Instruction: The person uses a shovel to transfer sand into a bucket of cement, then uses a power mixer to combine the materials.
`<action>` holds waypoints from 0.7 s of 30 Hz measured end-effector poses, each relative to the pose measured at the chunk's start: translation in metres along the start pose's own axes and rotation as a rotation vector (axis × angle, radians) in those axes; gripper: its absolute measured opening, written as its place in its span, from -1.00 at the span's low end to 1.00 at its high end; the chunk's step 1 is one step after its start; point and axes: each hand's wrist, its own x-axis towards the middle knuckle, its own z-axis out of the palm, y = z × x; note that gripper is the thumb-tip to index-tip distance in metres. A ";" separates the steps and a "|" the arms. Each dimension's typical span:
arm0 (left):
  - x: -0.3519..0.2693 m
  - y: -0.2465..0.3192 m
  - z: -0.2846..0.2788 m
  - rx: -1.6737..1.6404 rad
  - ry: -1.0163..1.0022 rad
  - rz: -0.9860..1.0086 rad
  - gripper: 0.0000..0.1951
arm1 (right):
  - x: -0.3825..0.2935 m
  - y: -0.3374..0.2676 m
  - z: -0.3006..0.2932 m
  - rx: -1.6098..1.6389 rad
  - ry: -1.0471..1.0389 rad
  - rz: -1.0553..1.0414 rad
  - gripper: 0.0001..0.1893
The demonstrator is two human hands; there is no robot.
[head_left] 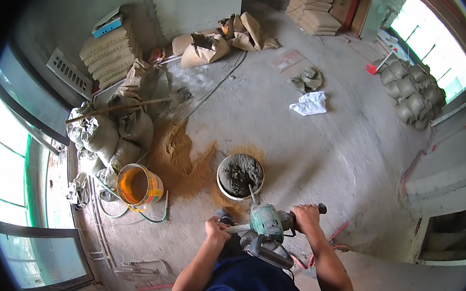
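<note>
A green electric handheld mixer (267, 221) is held in front of my body. My left hand (216, 228) grips its pale side handle, and my right hand (306, 218) is closed round the black handle on the other side. The black rear handle, near my dark shirt, has no hand on it. From the mixer's nose a metal shaft (253, 194) slants down into wet grey mortar (240, 172), which fills much of a round bucket (218, 181) on the concrete floor. The shaft's lower end is hidden in the mortar.
Loose sand (180, 153) lies left of the bucket, with a yellow-orange bucket (154, 190) and a green hose (165, 210) nearby. Filled sacks (104, 138) crowd the left side, a wooden pole (136, 104) across them. Red tubing (335, 237) runs at lower right. Bags (412, 92) are piled at far right.
</note>
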 end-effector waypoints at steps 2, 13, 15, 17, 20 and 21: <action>-0.001 0.003 0.002 0.033 -0.002 -0.012 -0.69 | -0.002 0.000 0.001 0.012 0.002 0.002 -0.94; 0.032 0.029 -0.002 0.161 -0.073 -0.141 -0.75 | 0.003 -0.020 -0.005 0.062 -0.257 0.071 -0.89; 0.039 0.041 0.001 0.207 -0.074 -0.132 -0.76 | 0.007 -0.027 -0.006 0.082 -0.273 0.106 -0.87; 0.029 0.054 0.017 0.225 -0.086 -0.110 -0.78 | 0.012 -0.037 -0.013 0.106 -0.330 0.154 -0.85; 0.026 0.076 0.043 0.310 -0.114 -0.035 -0.80 | 0.014 -0.049 -0.016 0.171 -0.374 0.210 -0.81; 0.026 0.084 0.052 0.313 -0.118 -0.046 -0.80 | 0.014 -0.052 -0.016 0.216 -0.361 0.217 -0.78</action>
